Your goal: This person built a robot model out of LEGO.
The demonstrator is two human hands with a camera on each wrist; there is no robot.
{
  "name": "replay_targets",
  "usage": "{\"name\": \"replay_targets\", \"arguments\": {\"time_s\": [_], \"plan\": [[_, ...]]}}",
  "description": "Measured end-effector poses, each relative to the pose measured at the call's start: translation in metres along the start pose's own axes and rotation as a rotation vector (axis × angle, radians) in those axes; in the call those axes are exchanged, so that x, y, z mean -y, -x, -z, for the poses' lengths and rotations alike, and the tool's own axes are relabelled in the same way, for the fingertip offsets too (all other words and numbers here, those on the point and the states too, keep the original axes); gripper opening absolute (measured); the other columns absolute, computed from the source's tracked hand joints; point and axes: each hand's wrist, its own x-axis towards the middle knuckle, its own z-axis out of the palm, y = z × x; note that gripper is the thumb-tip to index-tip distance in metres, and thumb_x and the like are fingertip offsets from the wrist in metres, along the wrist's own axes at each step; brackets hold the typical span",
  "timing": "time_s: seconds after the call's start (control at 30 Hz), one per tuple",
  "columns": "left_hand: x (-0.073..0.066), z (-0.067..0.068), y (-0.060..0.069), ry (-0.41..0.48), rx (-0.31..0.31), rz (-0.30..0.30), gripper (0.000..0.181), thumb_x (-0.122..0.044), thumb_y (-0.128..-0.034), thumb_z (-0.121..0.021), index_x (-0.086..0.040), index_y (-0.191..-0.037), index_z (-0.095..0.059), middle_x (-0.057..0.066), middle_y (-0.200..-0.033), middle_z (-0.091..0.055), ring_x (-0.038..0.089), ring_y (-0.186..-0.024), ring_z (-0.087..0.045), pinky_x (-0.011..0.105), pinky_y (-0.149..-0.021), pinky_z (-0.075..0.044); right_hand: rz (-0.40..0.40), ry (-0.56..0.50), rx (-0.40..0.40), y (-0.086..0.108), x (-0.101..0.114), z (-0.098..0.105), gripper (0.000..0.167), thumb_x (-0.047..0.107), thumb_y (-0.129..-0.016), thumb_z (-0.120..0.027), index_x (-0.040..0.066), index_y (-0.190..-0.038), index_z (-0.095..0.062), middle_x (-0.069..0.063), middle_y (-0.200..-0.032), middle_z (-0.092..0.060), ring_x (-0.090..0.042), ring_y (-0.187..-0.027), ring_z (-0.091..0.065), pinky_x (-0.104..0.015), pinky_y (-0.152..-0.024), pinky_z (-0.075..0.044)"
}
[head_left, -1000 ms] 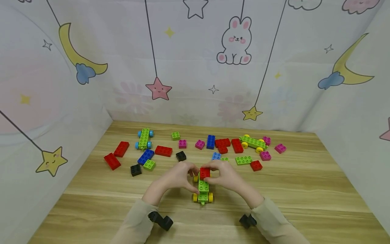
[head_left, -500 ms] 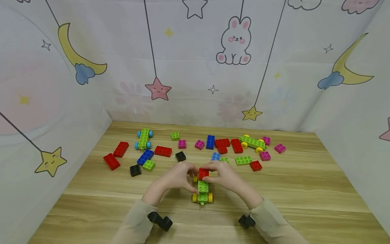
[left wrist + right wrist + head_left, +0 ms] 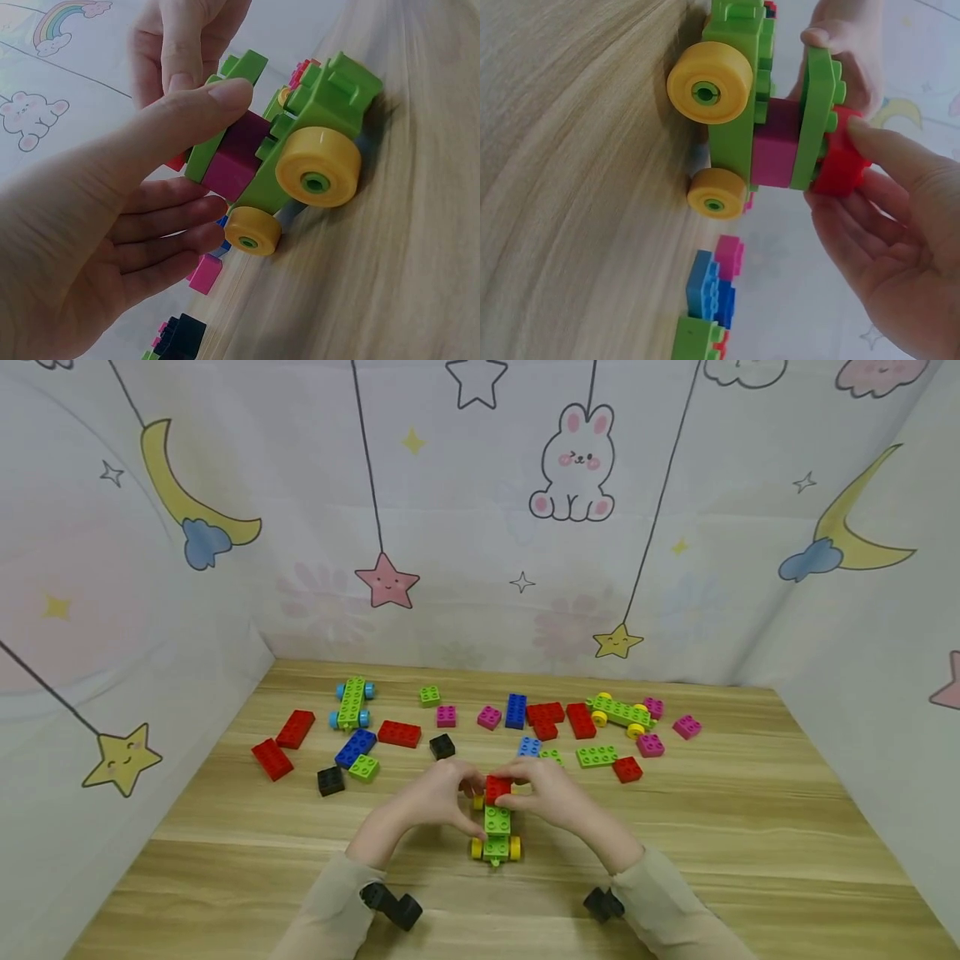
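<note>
Near the front middle of the wood-grain tabletop (image 3: 750, 827), toy car (image 3: 497, 821) stands on yellow wheels (image 3: 709, 81): green base, magenta brick (image 3: 775, 142) on it, upper green plate (image 3: 819, 112) above, red brick (image 3: 841, 154) at the plate's far end, fully seated or not can't tell. Left hand (image 3: 435, 793) holds car's left side between thumb and fingertips; right hand (image 3: 543, 789) pinches the red brick. Beyond, loose bricks (image 3: 597, 757) lie scattered, red, blue, black, green, magenta. Farther back, blue-wheeled base (image 3: 352, 703) left, yellow-wheeled base (image 3: 621, 712) right. Behind, pale cloth backdrop (image 3: 465, 510) printed with rabbit, moons, stars
</note>
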Motion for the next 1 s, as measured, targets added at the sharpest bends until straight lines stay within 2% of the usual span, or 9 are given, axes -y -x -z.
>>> {"name": "replay_targets", "arguments": {"time_s": [0.43,0.8,1.0], "plan": [[0.0019,-0.0001,0.0002,-0.004,-0.007,-0.014,0.055,-0.036,-0.0646,-0.092,-0.007,-0.106,-0.069,-0.001,-0.098,-0.068,0.014,-0.091,-0.061,0.028,-0.081,-0.053,-0.007,0.042,0.011,-0.0017,0.0023,-0.0003,0.035,0.020,-0.089,-0.072,0.003,-0.120,-0.069,-0.011,-0.115,-0.071,-0.025,-0.104,-0.066,-0.042,-0.087,-0.056],[0.0017,0.0001,-0.0008,0.000,-0.001,-0.010,0.055,-0.036,-0.0651,-0.091,-0.007,-0.106,-0.069,0.000,-0.099,-0.068,0.014,-0.092,-0.061,0.029,-0.082,-0.053,-0.050,0.023,0.020,-0.0024,0.0052,0.0013,0.035,0.019,-0.088,-0.073,0.004,-0.120,-0.070,-0.011,-0.115,-0.071,-0.025,-0.104,-0.066,-0.041,-0.088,-0.056],[0.0028,-0.0010,-0.0013,0.002,0.003,-0.009,0.055,-0.036,-0.0649,-0.091,-0.008,-0.106,-0.069,-0.001,-0.099,-0.068,0.014,-0.092,-0.061,0.029,-0.082,-0.053,-0.033,0.043,0.035,-0.0036,0.0039,0.0011,0.034,0.019,-0.089,-0.073,0.003,-0.118,-0.070,-0.011,-0.112,-0.071,-0.026,-0.102,-0.066,-0.042,-0.087,-0.056]]}}
